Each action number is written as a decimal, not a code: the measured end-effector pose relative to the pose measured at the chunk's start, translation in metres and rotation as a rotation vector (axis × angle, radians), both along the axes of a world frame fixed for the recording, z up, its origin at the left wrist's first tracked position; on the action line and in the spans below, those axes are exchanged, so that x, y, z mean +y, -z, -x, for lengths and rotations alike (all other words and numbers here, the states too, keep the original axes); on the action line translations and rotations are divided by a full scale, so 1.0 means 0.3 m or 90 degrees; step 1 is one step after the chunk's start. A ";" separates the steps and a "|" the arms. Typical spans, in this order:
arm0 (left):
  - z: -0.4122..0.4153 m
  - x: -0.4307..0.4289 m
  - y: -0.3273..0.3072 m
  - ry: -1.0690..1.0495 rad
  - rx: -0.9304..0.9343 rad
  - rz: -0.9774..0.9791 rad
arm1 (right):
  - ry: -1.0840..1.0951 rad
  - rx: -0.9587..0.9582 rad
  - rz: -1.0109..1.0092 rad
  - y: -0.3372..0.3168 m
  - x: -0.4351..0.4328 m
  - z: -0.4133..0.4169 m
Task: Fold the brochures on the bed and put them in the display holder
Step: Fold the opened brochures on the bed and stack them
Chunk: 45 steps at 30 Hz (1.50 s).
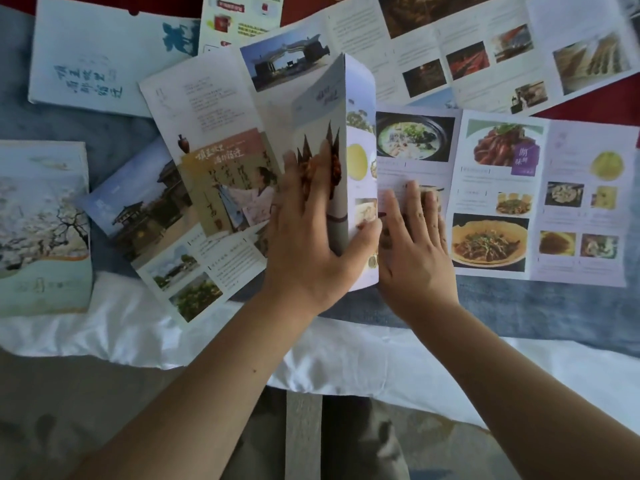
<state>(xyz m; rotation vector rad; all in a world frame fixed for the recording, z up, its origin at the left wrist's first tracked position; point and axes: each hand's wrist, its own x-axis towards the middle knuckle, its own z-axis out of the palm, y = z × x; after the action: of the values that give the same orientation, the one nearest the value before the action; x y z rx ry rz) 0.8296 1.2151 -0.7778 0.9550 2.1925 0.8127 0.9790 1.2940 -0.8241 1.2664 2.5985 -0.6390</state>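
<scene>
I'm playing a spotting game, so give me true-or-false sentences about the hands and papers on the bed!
1. The left hand holds up one panel of the food brochure. True.
2. The right hand hovers, touching nothing. False: it presses flat on the food brochure.
3. The food brochure is folded up completely. False: several panels lie spread out to the right.
4. A blossom-tree booklet lies at the far left. True.

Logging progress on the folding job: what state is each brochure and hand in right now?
food brochure: partly folded, left panel raised
left hand: grips the raised panel
right hand: flat, pressing food brochure down
blossom brochure: closed, lying flat
long brochure: unfolded, flat
calligraphy brochure: unfolded, flat
</scene>
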 end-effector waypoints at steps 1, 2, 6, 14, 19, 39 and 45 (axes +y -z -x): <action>-0.012 0.009 -0.002 0.015 0.011 0.003 | -0.002 0.018 0.003 -0.002 0.011 -0.013; -0.024 0.019 -0.005 0.028 0.016 0.007 | -0.004 0.035 0.008 -0.004 0.023 -0.028; -0.073 0.072 -0.018 0.067 -0.006 0.022 | -0.007 0.055 -0.007 -0.007 0.056 -0.094; -0.178 0.161 -0.010 0.107 0.031 0.006 | 0.073 -0.035 -0.029 -0.006 0.151 -0.288; -0.249 0.208 0.044 0.140 0.078 0.049 | 0.089 -0.048 -0.044 0.015 0.185 -0.413; -0.408 0.278 0.235 0.178 0.353 0.200 | 0.086 -0.007 -0.058 0.056 0.245 -0.555; -0.419 0.278 0.243 0.181 0.369 0.201 | 0.084 -0.003 -0.046 0.056 0.251 -0.556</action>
<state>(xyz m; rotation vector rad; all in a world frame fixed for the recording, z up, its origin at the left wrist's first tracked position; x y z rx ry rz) 0.9554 1.2985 -0.8508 1.4171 2.4684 0.0433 1.1459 1.3692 -0.8408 1.4690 2.5721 -0.5666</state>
